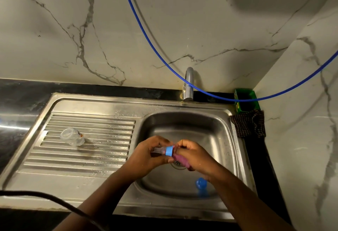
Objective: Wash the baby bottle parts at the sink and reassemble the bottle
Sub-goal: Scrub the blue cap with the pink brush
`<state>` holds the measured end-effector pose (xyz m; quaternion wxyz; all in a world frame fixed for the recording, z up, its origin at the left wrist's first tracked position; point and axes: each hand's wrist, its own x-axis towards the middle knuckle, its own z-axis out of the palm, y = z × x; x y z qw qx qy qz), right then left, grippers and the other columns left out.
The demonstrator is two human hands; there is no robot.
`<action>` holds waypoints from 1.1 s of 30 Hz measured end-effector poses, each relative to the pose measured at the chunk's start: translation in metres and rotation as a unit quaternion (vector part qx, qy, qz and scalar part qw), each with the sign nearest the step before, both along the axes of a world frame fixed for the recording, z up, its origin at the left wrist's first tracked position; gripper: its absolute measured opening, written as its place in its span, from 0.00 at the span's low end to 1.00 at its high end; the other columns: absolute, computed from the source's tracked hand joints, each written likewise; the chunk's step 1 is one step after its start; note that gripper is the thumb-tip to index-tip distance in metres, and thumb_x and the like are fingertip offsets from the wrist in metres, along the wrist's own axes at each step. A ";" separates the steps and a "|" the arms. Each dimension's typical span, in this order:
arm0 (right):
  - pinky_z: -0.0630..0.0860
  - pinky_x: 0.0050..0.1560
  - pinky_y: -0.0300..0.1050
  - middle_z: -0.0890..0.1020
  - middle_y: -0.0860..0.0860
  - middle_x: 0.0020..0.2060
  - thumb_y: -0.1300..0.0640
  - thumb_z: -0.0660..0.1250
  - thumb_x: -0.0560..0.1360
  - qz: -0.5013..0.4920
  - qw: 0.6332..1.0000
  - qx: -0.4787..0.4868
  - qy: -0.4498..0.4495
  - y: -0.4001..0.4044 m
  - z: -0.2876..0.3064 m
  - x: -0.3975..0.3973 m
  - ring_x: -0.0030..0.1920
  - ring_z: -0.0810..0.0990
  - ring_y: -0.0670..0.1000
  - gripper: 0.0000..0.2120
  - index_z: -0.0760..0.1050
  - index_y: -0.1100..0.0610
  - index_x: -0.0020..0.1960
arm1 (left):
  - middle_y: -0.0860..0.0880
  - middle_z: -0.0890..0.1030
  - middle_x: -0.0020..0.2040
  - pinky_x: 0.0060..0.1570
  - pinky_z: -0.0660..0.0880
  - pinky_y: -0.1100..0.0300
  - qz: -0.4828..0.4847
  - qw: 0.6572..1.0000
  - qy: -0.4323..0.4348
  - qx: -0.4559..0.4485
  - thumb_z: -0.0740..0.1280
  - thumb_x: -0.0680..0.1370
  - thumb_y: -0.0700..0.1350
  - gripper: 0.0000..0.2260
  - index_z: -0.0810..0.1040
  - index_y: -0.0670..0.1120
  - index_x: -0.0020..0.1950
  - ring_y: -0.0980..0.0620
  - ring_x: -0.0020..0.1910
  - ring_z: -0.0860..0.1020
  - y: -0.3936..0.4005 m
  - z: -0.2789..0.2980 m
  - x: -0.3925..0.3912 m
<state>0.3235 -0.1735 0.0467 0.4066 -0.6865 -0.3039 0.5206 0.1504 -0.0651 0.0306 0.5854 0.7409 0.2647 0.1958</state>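
Observation:
Over the steel sink basin [210, 126] my left hand [148, 154] grips a blue screw ring [169, 150] with a clear nipple sticking out to the left. My right hand [195, 155] holds a purple scrub pad [180, 159] against the ring's right side, fingers curled over it. The clear bottle body [72, 136] lies on its side on the ribbed drainboard [102, 135] at the left. A blue cap [201, 183] sits on the basin floor, partly behind my right forearm.
The chrome tap [188, 86] stands at the back rim with no water running. A blue hose [146, 29] hangs across the marble wall. A green tub [246, 100] and a dark checked cloth [250, 126] sit at the right corner. A black cable [45, 197] crosses the lower left.

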 end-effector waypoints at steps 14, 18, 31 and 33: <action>0.77 0.48 0.47 0.81 0.43 0.60 0.48 0.52 0.87 0.242 0.742 0.301 -0.547 -0.029 -0.010 0.026 0.51 0.79 0.50 0.18 0.78 0.44 0.68 | 0.40 0.86 0.55 0.59 0.80 0.45 -0.020 0.967 0.023 -0.254 0.68 0.80 0.47 0.13 0.84 0.42 0.60 0.42 0.57 0.84 0.001 0.005 -0.008; 0.76 0.47 0.47 0.81 0.44 0.59 0.51 0.58 0.85 0.241 0.726 0.295 -0.572 -0.032 -0.009 0.022 0.49 0.78 0.51 0.14 0.78 0.45 0.65 | 0.43 0.86 0.55 0.60 0.80 0.47 -0.062 0.973 0.036 -0.219 0.70 0.80 0.45 0.12 0.84 0.41 0.60 0.46 0.56 0.84 -0.002 0.013 -0.002; 0.76 0.50 0.43 0.80 0.40 0.53 0.49 0.67 0.80 0.172 0.846 0.251 -0.437 -0.018 -0.006 0.019 0.52 0.78 0.46 0.08 0.79 0.44 0.58 | 0.50 0.84 0.54 0.50 0.83 0.49 0.056 0.998 0.001 0.006 0.74 0.77 0.53 0.15 0.79 0.48 0.61 0.47 0.53 0.84 -0.007 -0.006 -0.002; 0.76 0.50 0.41 0.81 0.39 0.53 0.50 0.65 0.80 0.165 0.835 0.234 -0.470 -0.016 -0.002 0.023 0.51 0.78 0.43 0.10 0.78 0.42 0.61 | 0.46 0.84 0.54 0.51 0.83 0.45 0.023 0.999 -0.005 -0.042 0.71 0.80 0.49 0.13 0.78 0.46 0.62 0.44 0.53 0.85 -0.015 -0.003 0.000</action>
